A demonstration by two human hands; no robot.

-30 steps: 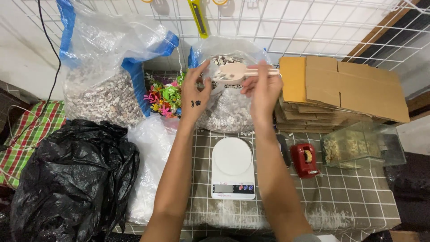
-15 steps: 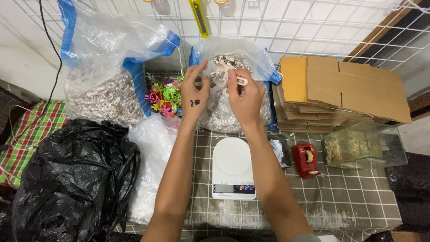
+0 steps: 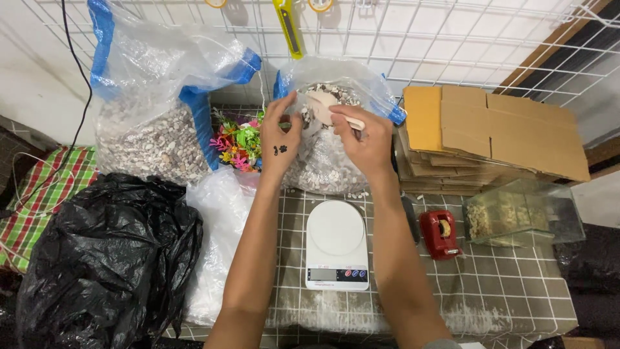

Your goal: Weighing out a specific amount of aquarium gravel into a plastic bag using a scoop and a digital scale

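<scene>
From the head camera, looking down over the forearms, both hands are up at the mouth of a clear plastic bag of pale gravel (image 3: 323, 161) that stands at the back of the counter (image 3: 504, 304) against the white wire grid (image 3: 452, 45); the left hand (image 3: 281, 139) has its fingers curled on the bag's near rim, holding the mouth wide, while the right hand (image 3: 365, 139) is closed round the handle of a pale scoop (image 3: 326, 106) whose bowl sits inside the opening, above the stones. A white kitchen scale (image 3: 336, 242) lies directly below the bag, its plate bare, close enough that a scoopful need only travel a short way. To the left leans a larger clear sack with blue edging (image 3: 148, 123), also full of gravel, and between the two sacks sits a cluster of bright plastic plants (image 3: 239, 139). A crumpled black bin bag (image 3: 103, 258) fills the lower left. On the right, flattened brown cardboard (image 3: 497, 129) is stacked, with a small glass tank (image 3: 516, 213) in front of it and a red tape dispenser (image 3: 440, 232) beside that
</scene>
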